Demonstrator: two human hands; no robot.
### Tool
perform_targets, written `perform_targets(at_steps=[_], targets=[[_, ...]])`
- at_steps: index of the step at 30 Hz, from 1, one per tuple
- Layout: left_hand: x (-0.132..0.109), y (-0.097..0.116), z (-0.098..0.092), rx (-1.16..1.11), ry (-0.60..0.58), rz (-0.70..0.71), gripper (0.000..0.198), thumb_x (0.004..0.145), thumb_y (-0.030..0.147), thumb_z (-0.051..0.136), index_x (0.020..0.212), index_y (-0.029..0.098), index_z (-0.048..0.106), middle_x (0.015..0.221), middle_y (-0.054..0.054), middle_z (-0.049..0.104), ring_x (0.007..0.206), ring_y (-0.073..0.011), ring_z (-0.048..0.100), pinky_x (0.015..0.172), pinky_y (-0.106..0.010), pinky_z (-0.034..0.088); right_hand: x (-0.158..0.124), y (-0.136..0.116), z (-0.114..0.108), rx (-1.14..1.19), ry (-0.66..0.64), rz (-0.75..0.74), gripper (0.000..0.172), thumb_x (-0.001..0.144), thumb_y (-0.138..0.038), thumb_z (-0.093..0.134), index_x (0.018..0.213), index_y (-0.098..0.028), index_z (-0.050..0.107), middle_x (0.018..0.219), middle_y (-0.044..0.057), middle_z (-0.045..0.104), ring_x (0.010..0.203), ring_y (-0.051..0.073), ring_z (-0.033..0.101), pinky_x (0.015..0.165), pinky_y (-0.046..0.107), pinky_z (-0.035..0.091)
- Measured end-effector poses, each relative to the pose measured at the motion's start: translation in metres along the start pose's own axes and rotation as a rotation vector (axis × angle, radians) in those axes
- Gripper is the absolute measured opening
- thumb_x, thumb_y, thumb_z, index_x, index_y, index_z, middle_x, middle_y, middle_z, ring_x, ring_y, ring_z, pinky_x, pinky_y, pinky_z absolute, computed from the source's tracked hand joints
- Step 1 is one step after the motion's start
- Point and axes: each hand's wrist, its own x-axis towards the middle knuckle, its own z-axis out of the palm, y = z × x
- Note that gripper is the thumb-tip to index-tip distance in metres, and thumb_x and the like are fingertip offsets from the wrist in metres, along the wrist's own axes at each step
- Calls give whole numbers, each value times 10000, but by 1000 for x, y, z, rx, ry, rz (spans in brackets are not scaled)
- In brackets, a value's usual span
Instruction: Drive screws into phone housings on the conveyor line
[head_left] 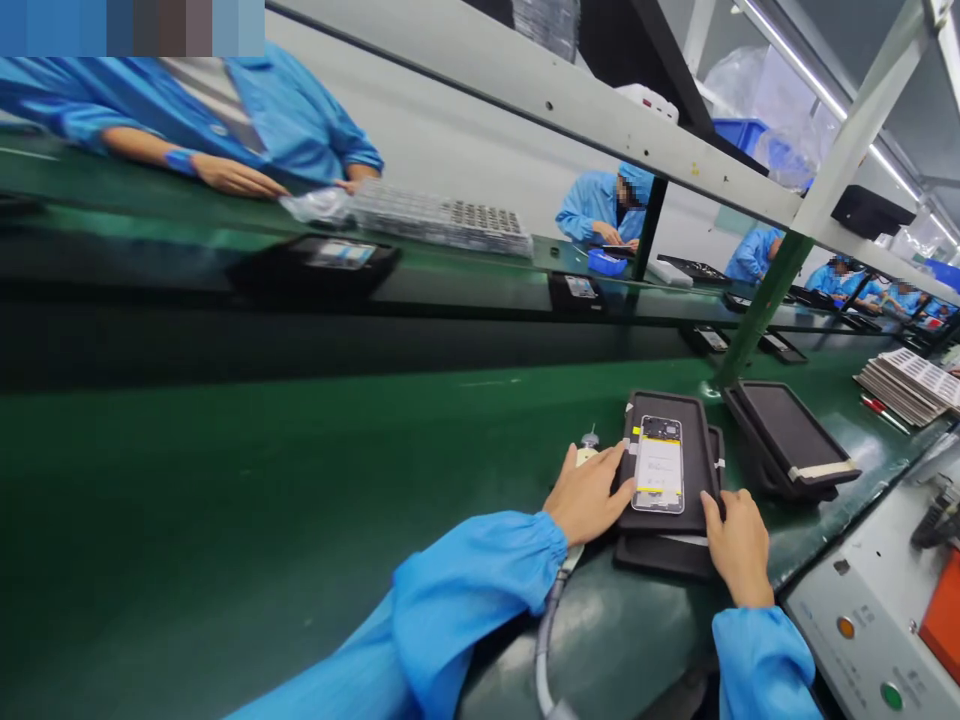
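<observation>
A black tray (694,425) lies on the green bench and carries an opened phone (658,464) with its white and yellow insides up. This tray rests on another black tray (660,555). My left hand (589,495) grips the top tray's left edge, thumb over the rim. My right hand (739,545) grips its near right corner, fingers curled over the edge. Both arms are in blue sleeves.
A stack of empty black trays (791,440) sits just right. Further right lie a pile of flat cards (911,385) and a red pen (883,412). A grey control box (870,610) with buttons is at my right. Trays ride the conveyor (315,265) behind. Other workers in blue sit opposite.
</observation>
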Motion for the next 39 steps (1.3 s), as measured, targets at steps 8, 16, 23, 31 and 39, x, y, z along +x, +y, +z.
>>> perform_targets(at_steps=[8, 16, 23, 31, 39], targets=[[-7, -4, -4, -230, 87, 0, 657, 822, 307, 449, 1449, 204, 283, 1337, -71, 555, 1257, -239, 508, 1170, -587, -9, -10, -4, 9, 88, 137, -98, 556, 947, -524, 295, 853, -110, 655, 819, 114, 575, 779, 220, 563, 739, 351, 447], [-30, -11, -26, -602, 284, 35, 649, 739, 244, 543, 1379, 230, 436, 1325, -62, 560, 1234, -270, 526, 1181, -585, 4, -13, -33, 10, 327, 281, -85, 462, 900, -559, 459, 887, -140, 654, 866, 84, 600, 773, 183, 593, 675, 288, 481], [-72, -45, -68, -518, 406, -71, 656, 720, 202, 555, 1368, 233, 454, 1336, -44, 547, 1250, -247, 511, 1203, -550, 65, -21, -84, 53, 510, 332, -246, 373, 882, -491, 551, 822, -140, 662, 789, 82, 617, 641, 158, 600, 533, 246, 464], [-136, -94, -99, -464, 509, -229, 673, 732, 225, 554, 1386, 142, 422, 1316, -85, 570, 1204, -236, 555, 1125, -434, 369, -25, -138, 68, 390, -107, -603, 421, 945, -487, 413, 808, -167, 649, 765, 69, 596, 707, 184, 591, 663, 304, 462], [-168, -118, -95, -131, 266, -446, 613, 767, 254, 527, 1366, 148, 455, 1476, -86, 369, 1440, -304, 147, 1151, -623, -35, -47, -153, 72, 73, -165, -892, 450, 975, -376, 345, 732, -136, 639, 871, 139, 612, 920, 267, 556, 878, 469, 419]])
